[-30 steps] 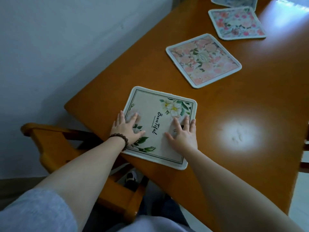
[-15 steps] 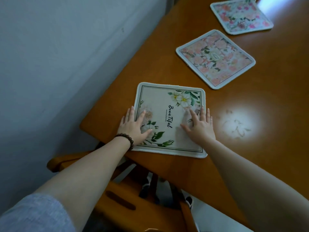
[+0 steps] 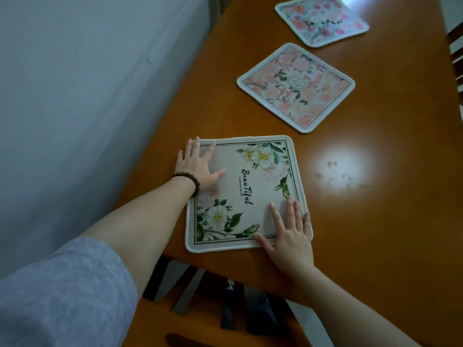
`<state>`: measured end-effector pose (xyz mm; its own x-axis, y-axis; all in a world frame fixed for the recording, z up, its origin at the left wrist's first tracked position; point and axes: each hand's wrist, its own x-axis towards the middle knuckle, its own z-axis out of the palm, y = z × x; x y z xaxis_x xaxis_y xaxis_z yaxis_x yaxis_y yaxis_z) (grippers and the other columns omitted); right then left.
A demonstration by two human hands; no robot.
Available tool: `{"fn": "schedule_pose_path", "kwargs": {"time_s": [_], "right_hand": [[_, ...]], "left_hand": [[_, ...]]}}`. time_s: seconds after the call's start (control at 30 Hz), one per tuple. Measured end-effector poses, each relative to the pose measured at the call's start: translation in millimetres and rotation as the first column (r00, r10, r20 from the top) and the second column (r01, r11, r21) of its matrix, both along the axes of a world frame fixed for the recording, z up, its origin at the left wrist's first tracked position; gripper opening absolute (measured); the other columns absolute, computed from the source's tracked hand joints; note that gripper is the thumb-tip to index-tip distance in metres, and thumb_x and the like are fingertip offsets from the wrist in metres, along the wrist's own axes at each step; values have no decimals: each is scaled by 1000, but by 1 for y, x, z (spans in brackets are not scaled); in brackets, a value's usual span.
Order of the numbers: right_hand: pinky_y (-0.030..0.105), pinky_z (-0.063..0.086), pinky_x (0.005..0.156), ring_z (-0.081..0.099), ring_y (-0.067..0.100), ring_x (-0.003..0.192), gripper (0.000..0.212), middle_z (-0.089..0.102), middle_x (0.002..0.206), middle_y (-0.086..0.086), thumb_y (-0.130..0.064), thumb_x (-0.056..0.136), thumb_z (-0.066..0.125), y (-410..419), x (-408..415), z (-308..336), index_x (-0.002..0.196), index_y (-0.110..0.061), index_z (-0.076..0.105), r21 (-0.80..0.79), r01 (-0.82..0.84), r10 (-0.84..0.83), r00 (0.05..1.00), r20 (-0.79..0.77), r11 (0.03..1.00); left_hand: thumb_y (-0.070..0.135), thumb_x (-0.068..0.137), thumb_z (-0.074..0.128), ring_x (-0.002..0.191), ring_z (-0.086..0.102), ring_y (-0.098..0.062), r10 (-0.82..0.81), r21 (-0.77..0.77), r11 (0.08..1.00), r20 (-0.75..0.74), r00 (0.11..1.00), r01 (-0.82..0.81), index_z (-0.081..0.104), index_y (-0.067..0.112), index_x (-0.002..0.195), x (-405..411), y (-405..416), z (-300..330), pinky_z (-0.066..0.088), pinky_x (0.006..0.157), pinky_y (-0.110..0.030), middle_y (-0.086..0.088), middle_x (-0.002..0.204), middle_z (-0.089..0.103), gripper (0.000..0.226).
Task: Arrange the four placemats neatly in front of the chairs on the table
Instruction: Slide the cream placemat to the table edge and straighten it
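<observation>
A beige placemat with white flowers and black script lies near the table's close corner. My left hand, a bead bracelet on its wrist, rests flat on the mat's far left corner, fingers spread. My right hand presses flat on its near right corner. A pink floral placemat lies farther along the table, turned at an angle. Beyond it, a third floral placemat is partly cut off by the top edge. Only three mats are in view.
The orange wooden table runs away from me along a grey-white wall on the left. A wooden chair sits tucked under the near edge. Another chair's slats show at the far right.
Both hands slid apart on the beige mat: the left to its far left corner, the right to its near right corner. The mat has turned squarer to the table edge.
</observation>
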<state>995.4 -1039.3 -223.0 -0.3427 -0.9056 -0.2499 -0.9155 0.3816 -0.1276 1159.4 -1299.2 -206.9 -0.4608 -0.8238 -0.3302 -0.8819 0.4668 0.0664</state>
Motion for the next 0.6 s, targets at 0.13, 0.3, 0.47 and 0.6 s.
{"fn": "schedule_pose_path", "kwargs": {"time_s": [0.13, 0.3, 0.47, 0.6], "right_hand": [[49, -9, 115, -22, 27, 143, 82, -18, 157, 12, -79, 86, 10, 0, 0, -7, 152, -31, -3, -1, -4, 4, 999, -35, 1000], [49, -7, 116, -16, 28, 145, 79, -9, 159, 14, -75, 89, 14, 0, -5, -11, 152, -29, 2, -11, -40, 39, 998, -49, 999], [45, -15, 114, -23, 23, 143, 76, -15, 158, 7, -76, 88, 8, -9, -29, -9, 150, -36, -9, 17, -148, 149, 988, -41, 989], [49, -18, 113, -31, 20, 140, 72, -25, 156, 2, -78, 85, -2, -24, -60, -3, 143, -43, -24, 68, -289, 293, 954, -65, 955]], "left_hand": [[83, 76, 24, 145, -7, -29, -12, 37, 999, 1, 1000, 12, -5, 38, 149, -20, -25, -9, 4, 114, -52, -3, 160, -5, 90], [82, 77, 24, 145, 0, -29, -4, 8, 1000, -16, 1000, 4, -1, 36, 150, -21, -23, -13, 7, 115, -52, 1, 161, 3, 90], [82, 77, 26, 145, 1, -30, 81, 32, 996, -3, 997, -81, -1, 35, 150, 1, -3, -6, 9, 114, -52, 3, 160, 2, 91], [82, 78, 28, 145, -2, -31, 168, 67, 983, 27, 985, -170, -4, 35, 150, 26, 26, -2, 10, 114, -52, 1, 160, -3, 92]]}}
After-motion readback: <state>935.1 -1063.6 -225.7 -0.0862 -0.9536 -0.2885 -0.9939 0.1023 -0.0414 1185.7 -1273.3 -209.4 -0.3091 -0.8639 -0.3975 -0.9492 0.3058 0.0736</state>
